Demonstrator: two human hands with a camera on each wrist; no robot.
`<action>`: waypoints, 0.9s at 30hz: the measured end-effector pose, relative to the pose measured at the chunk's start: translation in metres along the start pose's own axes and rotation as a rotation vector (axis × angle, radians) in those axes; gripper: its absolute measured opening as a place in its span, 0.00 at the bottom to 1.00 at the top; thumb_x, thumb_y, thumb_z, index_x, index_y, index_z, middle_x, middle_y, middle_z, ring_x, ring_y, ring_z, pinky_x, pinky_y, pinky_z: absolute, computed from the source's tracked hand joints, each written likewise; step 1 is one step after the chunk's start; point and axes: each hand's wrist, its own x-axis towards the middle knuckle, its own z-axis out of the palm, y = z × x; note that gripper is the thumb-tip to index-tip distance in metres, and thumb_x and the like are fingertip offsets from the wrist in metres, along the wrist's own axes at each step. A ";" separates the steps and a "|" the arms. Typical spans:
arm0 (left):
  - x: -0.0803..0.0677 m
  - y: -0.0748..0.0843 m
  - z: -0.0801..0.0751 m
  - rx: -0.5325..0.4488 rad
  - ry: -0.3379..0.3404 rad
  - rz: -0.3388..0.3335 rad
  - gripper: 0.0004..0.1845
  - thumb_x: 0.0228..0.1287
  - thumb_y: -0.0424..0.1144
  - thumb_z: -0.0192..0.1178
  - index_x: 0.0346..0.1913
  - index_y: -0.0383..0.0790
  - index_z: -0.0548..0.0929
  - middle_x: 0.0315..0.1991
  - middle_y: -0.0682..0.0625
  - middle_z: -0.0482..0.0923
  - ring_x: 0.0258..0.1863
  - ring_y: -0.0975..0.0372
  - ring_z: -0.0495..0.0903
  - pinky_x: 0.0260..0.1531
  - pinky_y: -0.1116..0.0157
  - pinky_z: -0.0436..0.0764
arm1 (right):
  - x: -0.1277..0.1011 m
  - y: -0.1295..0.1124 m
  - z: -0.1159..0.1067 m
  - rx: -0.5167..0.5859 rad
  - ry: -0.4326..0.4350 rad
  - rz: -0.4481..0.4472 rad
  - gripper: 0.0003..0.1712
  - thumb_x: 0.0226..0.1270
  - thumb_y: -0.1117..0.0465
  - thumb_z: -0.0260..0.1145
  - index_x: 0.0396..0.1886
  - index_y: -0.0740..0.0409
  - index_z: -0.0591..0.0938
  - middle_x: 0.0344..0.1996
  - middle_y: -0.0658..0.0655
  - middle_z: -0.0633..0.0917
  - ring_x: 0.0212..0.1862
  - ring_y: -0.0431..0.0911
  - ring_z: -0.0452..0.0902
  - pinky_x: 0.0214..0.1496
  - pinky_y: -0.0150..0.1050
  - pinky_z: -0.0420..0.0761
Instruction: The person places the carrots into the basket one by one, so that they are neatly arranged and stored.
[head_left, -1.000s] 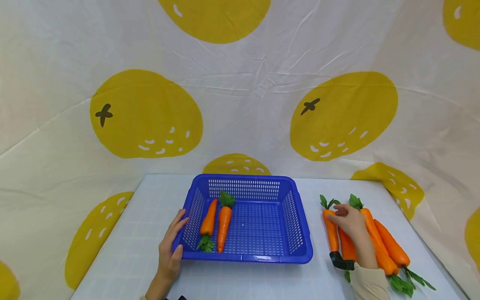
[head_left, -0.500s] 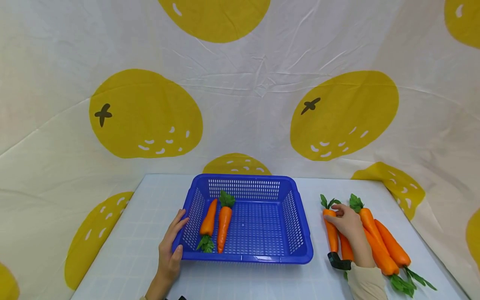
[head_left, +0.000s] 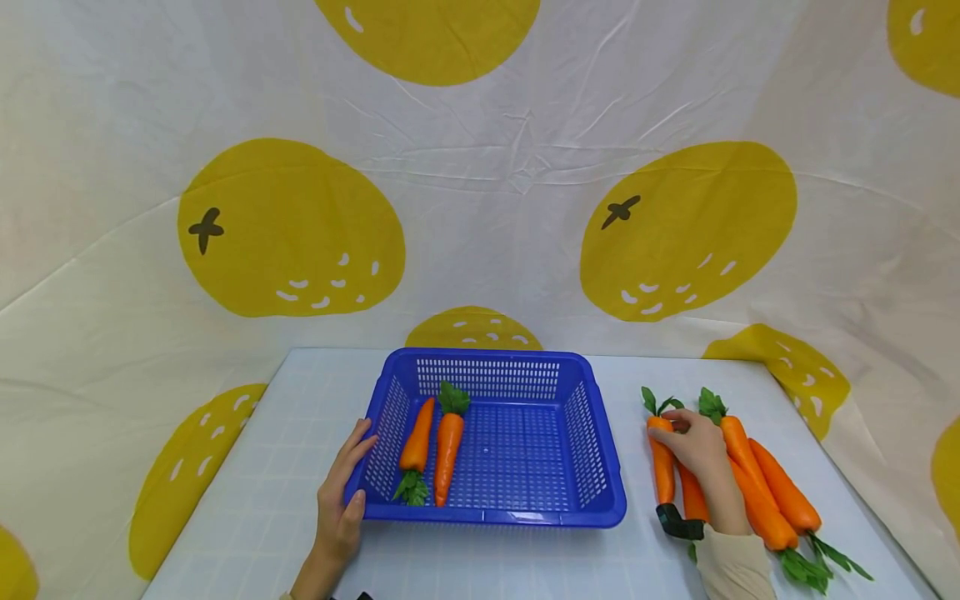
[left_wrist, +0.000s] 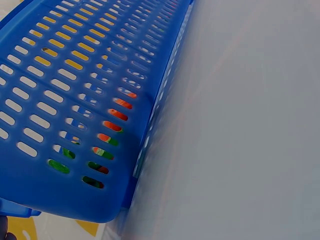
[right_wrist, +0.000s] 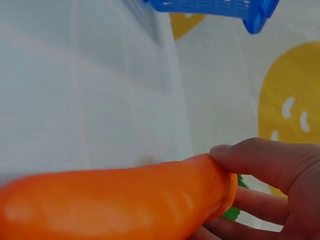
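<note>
My right hand (head_left: 697, 446) pinches an orange carrot (head_left: 662, 471) near its leafy top, at the left end of a group of carrots. In the right wrist view the thumb and fingers (right_wrist: 260, 155) take the leafy end of that carrot (right_wrist: 110, 205). My left hand (head_left: 341, 500) rests against the left side of a blue plastic basket (head_left: 517, 517), its fingers fairly straight at the rim. Two carrots lie inside the basket on the left: one carrot (head_left: 417, 442) with leaves toward me, another carrot (head_left: 448, 458) with leaves at the far end. The left wrist view shows the slotted basket wall (left_wrist: 55, 105).
Beneath and beside my right forearm lie several more carrots, including a long carrot (head_left: 783, 487) on the right; some are partly hidden. The pale table (head_left: 240, 500) ends at a hanging cloth (head_left: 487, 233) printed with yellow fruit.
My right hand has moved slightly left and closed its fingers and thumb on the leftmost carrot, which has shifted very slightly. The left hand and the basket stay put.
</note>
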 end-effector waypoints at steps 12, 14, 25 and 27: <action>-0.001 0.002 0.000 0.007 -0.005 -0.023 0.27 0.66 0.37 0.43 0.64 0.25 0.72 0.69 0.29 0.64 0.73 0.45 0.60 0.71 0.67 0.58 | -0.006 -0.005 -0.010 0.156 -0.014 0.020 0.39 0.64 0.41 0.67 0.64 0.66 0.75 0.57 0.71 0.77 0.51 0.59 0.72 0.50 0.48 0.78; -0.001 0.002 0.000 0.010 -0.007 -0.029 0.27 0.66 0.37 0.44 0.65 0.26 0.72 0.69 0.30 0.64 0.73 0.45 0.60 0.71 0.67 0.58 | -0.008 -0.009 -0.012 0.184 -0.020 0.031 0.40 0.65 0.40 0.66 0.65 0.64 0.74 0.59 0.70 0.76 0.51 0.58 0.72 0.49 0.46 0.79; -0.001 0.004 0.000 0.011 -0.009 -0.040 0.27 0.66 0.36 0.44 0.65 0.27 0.72 0.70 0.31 0.64 0.73 0.46 0.60 0.71 0.68 0.59 | -0.020 -0.035 -0.028 0.355 -0.036 0.037 0.42 0.64 0.37 0.66 0.70 0.56 0.72 0.59 0.62 0.78 0.43 0.46 0.81 0.48 0.44 0.75; 0.000 0.004 0.001 0.009 -0.008 -0.038 0.27 0.66 0.36 0.44 0.65 0.26 0.72 0.70 0.31 0.64 0.73 0.45 0.60 0.71 0.68 0.58 | -0.023 -0.041 -0.032 0.380 -0.029 0.010 0.40 0.64 0.39 0.66 0.69 0.56 0.73 0.57 0.61 0.79 0.42 0.43 0.81 0.48 0.43 0.76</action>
